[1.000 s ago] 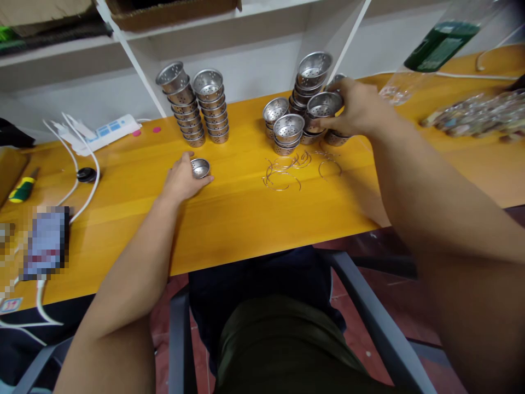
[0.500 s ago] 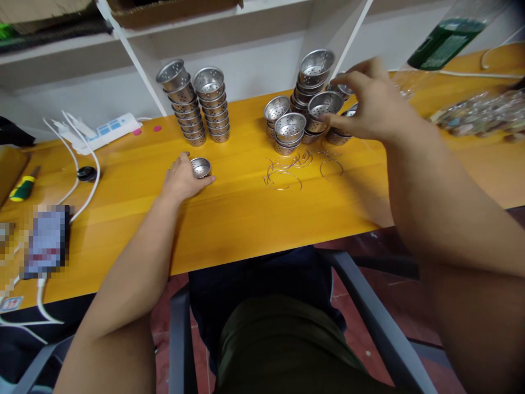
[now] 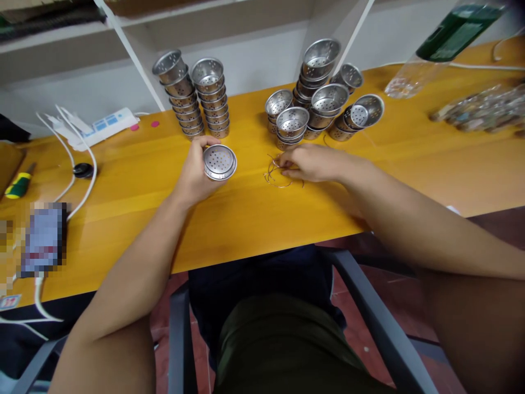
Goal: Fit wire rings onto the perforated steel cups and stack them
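Head view: our left hand (image 3: 196, 174) grips a perforated cup (image 3: 220, 162) just in front of the twin stacks (image 3: 199, 96), over the table (image 3: 246, 219) & tipped so its holed bottom faces us. Thumb & fingers are closed round the side wall; whether its edge touches the wood we can't tell. Our right hand (image 3: 311, 163) lies palm-down, right of the twin stacks and nearer us, fingertips on the wire rings (image 3: 279, 175). Whether they've pinched one or just rest on the tangle we can't tell, b/c the fingers hide it. Handling, as we judge it: cup is thin sheet metal, so light & stiff, prob. a bit slick w/ that polished finish. The side wall, thumb opposite fingers, seems the surest hold, as now. Rings look thin, springy, apt to snag each other, so best taken singly at the arc, not the ends. Looks: cup is small, round, silvery, slightly tapered, w/ a rolled lip & a neat pattern of round holes in the flat base. More cups of the same sort stand in a cluster (image 3: 324, 104) right of the twin stacks, some tilted. Left of the twin stacks: power strip (image 3: 102, 126), and further left a screwdriver (image 3: 18, 185).
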### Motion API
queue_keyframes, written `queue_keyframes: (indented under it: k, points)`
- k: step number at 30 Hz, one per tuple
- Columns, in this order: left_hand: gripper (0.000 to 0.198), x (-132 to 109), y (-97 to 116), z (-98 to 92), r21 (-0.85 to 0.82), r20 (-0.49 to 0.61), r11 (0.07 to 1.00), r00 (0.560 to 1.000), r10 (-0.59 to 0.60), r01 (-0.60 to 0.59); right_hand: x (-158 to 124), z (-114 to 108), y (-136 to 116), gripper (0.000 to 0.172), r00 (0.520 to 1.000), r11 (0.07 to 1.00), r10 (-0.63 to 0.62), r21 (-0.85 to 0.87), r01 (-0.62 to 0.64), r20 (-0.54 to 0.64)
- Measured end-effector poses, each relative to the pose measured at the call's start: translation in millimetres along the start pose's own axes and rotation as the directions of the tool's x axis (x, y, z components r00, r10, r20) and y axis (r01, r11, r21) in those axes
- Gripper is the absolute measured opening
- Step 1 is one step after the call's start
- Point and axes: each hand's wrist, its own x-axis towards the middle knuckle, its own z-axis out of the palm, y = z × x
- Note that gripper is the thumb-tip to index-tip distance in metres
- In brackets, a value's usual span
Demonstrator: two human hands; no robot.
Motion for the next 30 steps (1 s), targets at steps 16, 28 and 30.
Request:
queue_keyframes:
  k: [16,28,30]
  points:
    - [0.1,-8.0,2.0,12.5,-0.101,0.042,0.981,0.986,-0.164,0.168,26.5,-37.8,-17.9,0.011,0.969,0.989,-0.096,0.089,0.118,-0.226]
    - [0.117,-16.6,-19.6,33.8,-0.38,0.017,0.882,0.955,-0.295,0.279,69.0,29.0,-42.4,0.031,0.866,0.466,0.096,0.791,0.396,-0.49]
    - [0.117,-16.1,-18.2,32.4,-0.383,0.034,0.875,0.951,-0.308,0.297,73.0,31.9,-42.9,0.03,0.848,0.472,0.111,0.779,0.413,-0.518]
